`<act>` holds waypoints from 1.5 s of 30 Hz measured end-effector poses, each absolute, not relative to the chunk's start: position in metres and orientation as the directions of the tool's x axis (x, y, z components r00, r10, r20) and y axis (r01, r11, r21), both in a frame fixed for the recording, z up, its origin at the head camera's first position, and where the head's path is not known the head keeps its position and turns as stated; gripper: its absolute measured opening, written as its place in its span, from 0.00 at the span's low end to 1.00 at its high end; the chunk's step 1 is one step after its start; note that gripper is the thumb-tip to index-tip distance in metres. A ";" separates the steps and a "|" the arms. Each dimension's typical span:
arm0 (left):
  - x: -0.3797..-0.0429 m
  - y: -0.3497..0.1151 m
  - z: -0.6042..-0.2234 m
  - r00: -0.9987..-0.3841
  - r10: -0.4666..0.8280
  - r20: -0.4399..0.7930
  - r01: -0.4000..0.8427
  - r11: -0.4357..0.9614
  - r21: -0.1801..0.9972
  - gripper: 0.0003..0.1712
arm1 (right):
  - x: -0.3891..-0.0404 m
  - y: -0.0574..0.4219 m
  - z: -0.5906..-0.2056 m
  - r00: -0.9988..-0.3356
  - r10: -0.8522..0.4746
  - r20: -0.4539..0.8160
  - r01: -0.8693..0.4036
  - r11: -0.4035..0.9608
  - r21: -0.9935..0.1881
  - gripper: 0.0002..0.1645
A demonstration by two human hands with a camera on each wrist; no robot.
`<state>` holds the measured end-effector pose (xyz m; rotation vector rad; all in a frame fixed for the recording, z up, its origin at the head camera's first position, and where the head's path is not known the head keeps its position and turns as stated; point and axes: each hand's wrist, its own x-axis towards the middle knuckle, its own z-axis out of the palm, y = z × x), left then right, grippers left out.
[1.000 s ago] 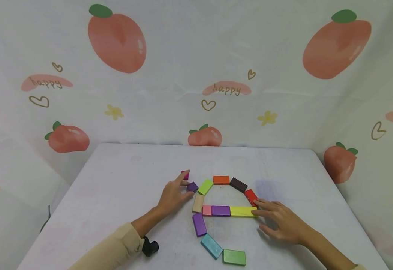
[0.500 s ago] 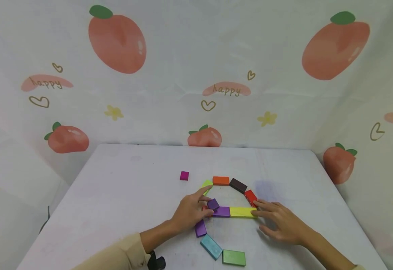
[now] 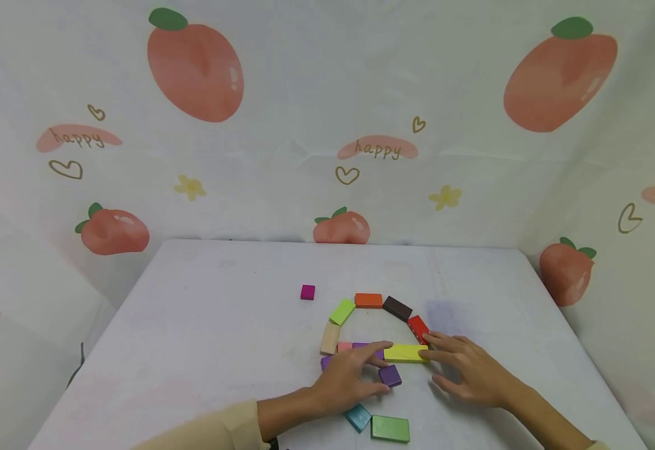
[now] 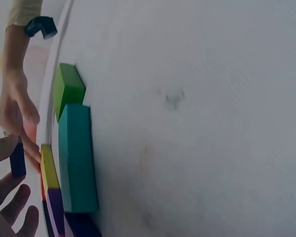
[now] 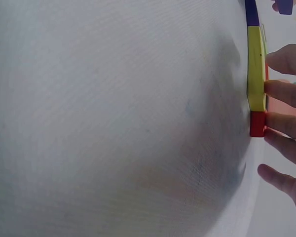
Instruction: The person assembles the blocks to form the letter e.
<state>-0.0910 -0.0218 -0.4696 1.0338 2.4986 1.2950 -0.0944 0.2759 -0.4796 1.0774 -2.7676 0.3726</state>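
My left hand [image 3: 343, 384] pinches a small dark purple block [image 3: 390, 376] between thumb and fingers, held over the near side of the block row; the same block [image 4: 18, 160] shows in the left wrist view. My right hand [image 3: 470, 373] has its fingers outstretched, fingertips touching the long yellow block [image 3: 405, 354] and the red block [image 3: 418, 329]. A purple block [image 3: 361, 346] and a pink block [image 3: 344, 346] continue the row leftward, partly behind my left hand. Another purple block [image 3: 326, 362] is mostly covered by that hand.
An arc of beige [image 3: 330, 339], lime [image 3: 342, 310], orange [image 3: 369, 300] and black [image 3: 397, 309] blocks rises behind the row. Teal [image 3: 358, 417] and green [image 3: 390, 429] blocks lie in front. A magenta block [image 3: 307, 292] sits apart at the back left of the white table [image 3: 209, 331].
My left hand has carried the dark purple block from near the lime block, rightward and toward me, past the row. The right hand stays put on the yellow and red blocks.
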 end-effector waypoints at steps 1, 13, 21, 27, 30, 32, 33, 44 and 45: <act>-0.090 -0.020 -0.470 -0.746 0.643 0.177 0.515 0.387 0.765 0.40 | -0.094 0.276 -0.479 -0.730 -0.644 0.228 -0.682 0.711 -0.174 0.25; -0.082 0.007 -0.472 -0.634 0.762 0.135 0.599 0.373 0.708 0.33 | -0.093 0.277 -0.479 -0.732 -0.639 0.235 -0.679 0.711 -0.184 0.25; -0.084 0.022 -0.476 -0.548 0.828 0.116 0.677 0.358 0.643 0.20 | -0.093 0.278 -0.480 -0.717 -0.648 0.259 -0.694 0.701 -0.166 0.25; -0.082 0.030 -0.478 -0.526 0.848 0.070 0.677 0.368 0.638 0.15 | -0.093 0.279 -0.482 -0.717 -0.646 0.260 -0.693 0.699 -0.174 0.26; -0.081 0.031 -0.478 -0.517 0.855 0.044 0.688 0.385 0.615 0.15 | -0.093 0.279 -0.482 -0.720 -0.644 0.260 -0.691 0.701 -0.177 0.26; -0.081 0.032 -0.478 -0.508 0.861 0.021 0.696 0.396 0.599 0.15 | -0.093 0.279 -0.482 -0.720 -0.643 0.262 -0.690 0.702 -0.174 0.26; -0.082 0.031 -0.477 -0.502 0.865 0.011 0.698 0.398 0.596 0.15 | -0.093 0.279 -0.482 -0.719 -0.643 0.264 -0.691 0.702 -0.172 0.26; -0.097 0.022 -0.477 -0.331 0.938 -0.103 0.698 0.317 0.642 0.19 | -0.095 0.279 -0.482 -0.715 -0.650 0.256 -0.695 0.701 -0.161 0.25; -0.099 0.021 -0.477 -0.315 0.943 -0.105 0.709 0.307 0.634 0.21 | -0.096 0.280 -0.483 -0.715 -0.651 0.256 -0.695 0.700 -0.162 0.25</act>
